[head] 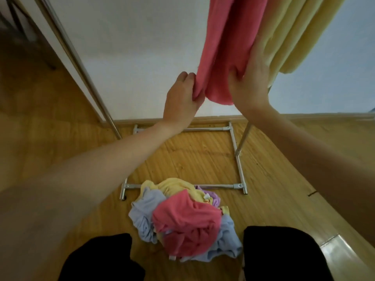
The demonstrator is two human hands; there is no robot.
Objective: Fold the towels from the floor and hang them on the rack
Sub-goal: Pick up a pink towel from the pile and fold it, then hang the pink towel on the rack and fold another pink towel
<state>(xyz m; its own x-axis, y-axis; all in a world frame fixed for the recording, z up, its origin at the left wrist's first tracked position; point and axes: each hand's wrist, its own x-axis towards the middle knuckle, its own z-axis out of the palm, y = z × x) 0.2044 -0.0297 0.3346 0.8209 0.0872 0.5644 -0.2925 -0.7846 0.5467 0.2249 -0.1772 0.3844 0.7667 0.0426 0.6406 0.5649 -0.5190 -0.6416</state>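
A folded pink towel (227,47) hangs down from above, its top out of frame. My left hand (182,96) pinches its lower left edge. My right hand (250,78) grips its lower right side, fingers curled into the cloth. Pale yellow towels (294,33) hang just to the right of it. The rack (233,138) shows its metal base frame on the floor, a left upright pole (77,61) and part of a right one. On the floor by my knees lies a pile of towels (186,220): pink on top, light blue, yellow and a bit of purple.
White wall (132,47) stands right behind the rack, with a wooden skirting board. Wooden floor (274,189) spreads all round. My knees in black trousers (284,254) flank the pile. A dark doorway or furniture edge sits at the far left.
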